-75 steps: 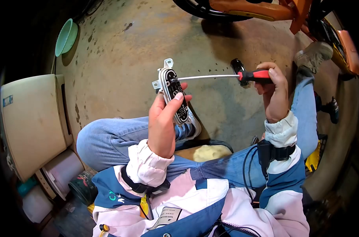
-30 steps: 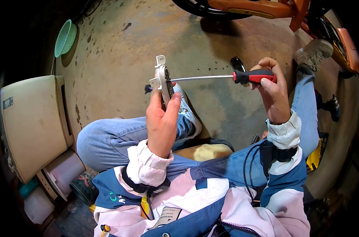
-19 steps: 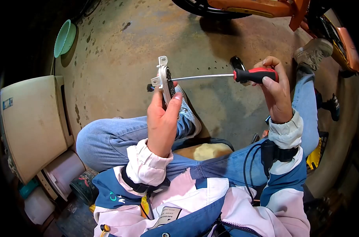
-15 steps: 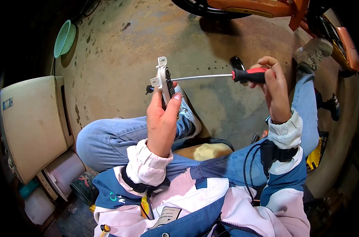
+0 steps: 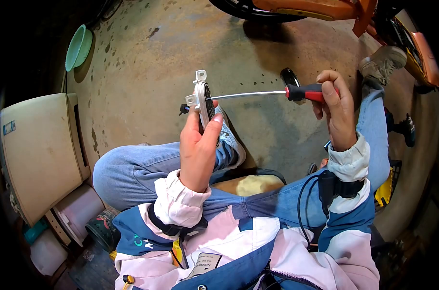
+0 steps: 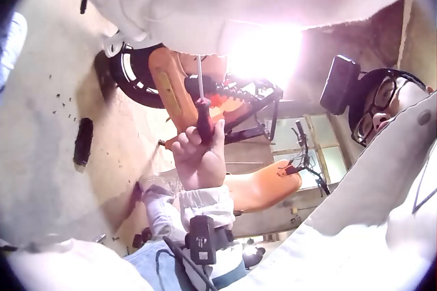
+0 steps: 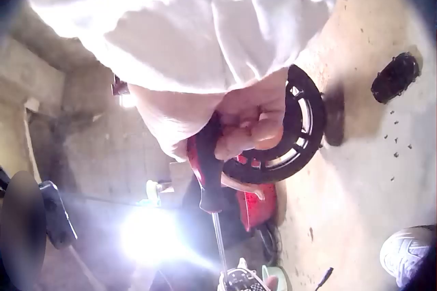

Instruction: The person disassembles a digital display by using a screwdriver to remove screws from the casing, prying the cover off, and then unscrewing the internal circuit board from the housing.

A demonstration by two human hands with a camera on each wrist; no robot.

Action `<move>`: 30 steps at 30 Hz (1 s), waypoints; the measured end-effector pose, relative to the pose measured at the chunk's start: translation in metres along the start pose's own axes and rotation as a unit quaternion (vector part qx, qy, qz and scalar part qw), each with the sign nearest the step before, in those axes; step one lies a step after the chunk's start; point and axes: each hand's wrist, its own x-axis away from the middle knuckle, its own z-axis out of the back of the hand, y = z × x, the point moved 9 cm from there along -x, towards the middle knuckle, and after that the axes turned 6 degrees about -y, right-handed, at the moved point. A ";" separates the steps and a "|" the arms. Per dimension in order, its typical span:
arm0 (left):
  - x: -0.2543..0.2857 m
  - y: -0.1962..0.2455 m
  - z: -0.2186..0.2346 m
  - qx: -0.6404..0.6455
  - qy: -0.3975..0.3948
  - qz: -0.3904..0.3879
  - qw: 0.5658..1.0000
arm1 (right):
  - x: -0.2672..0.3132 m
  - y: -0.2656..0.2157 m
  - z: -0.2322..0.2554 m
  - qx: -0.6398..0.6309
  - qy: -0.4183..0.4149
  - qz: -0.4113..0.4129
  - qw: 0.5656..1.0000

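Note:
In the head view the left hand [image 5: 198, 150] grips a flat oval part [image 5: 203, 104] with a white housing, two white tabs and a dark face turned to the right. The right hand [image 5: 339, 108] holds a red and black screwdriver [image 5: 304, 93] by its handle. Its long shaft runs level to the left, its end at the part's dark face. The right wrist view shows the shaft [image 7: 219, 240] reaching the part [image 7: 243, 280] at the bottom edge. Sleeve cloth covers the left hand in the left wrist view, where the right hand [image 6: 201, 158] grips the handle.
A black oval piece [image 5: 290, 79] lies on the floor beyond the screwdriver. An orange vehicle [image 5: 306, 8] stands at the top right, a green basin [image 5: 79, 47] at the upper left, a beige box [image 5: 41, 150] at the left. A cordless drill [image 5: 405, 131] is at the right.
The oval part has turned from facing up to nearly edge-on, its dark face towards the screwdriver. The right hand has shifted its fingers on the handle, and the handle has rolled.

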 end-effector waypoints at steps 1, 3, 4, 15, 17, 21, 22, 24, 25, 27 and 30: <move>0.000 -0.001 0.000 0.003 -0.002 0.001 1.000 | 0.000 0.000 0.001 0.018 0.003 0.002 1.000; 0.000 -0.001 0.000 0.005 -0.003 0.002 1.000 | -0.002 -0.009 -0.005 0.014 0.009 0.074 0.997; 0.000 -0.002 0.000 0.005 -0.002 0.000 1.000 | 0.000 -0.020 -0.008 0.009 0.015 0.145 0.989; 0.000 -0.003 0.001 -0.009 -0.002 0.015 1.000 | -0.001 -0.006 -0.005 -0.011 0.005 0.069 0.998; 0.000 -0.002 0.001 -0.007 -0.002 0.007 1.000 | 0.001 -0.021 -0.012 -0.002 0.015 0.148 0.989; 0.000 -0.003 0.001 0.000 -0.002 0.014 1.000 | -0.001 -0.020 -0.013 -0.020 0.017 0.114 0.993; 0.000 -0.003 0.001 -0.006 -0.003 0.016 1.000 | -0.002 -0.012 -0.010 -0.021 0.014 0.067 0.997; 0.000 -0.003 0.001 -0.013 -0.004 0.018 1.000 | -0.001 -0.008 -0.004 -0.006 0.004 0.028 1.000; -0.001 -0.003 0.001 -0.007 -0.003 0.017 1.000 | -0.001 -0.002 -0.005 0.010 -0.007 -0.011 1.000; 0.000 -0.003 0.001 -0.001 -0.002 0.017 1.000 | 0.000 -0.010 -0.006 0.016 -0.007 0.061 0.998; 0.000 -0.002 0.000 -0.004 -0.006 0.012 1.000 | 0.002 -0.026 -0.014 0.028 0.003 0.163 0.986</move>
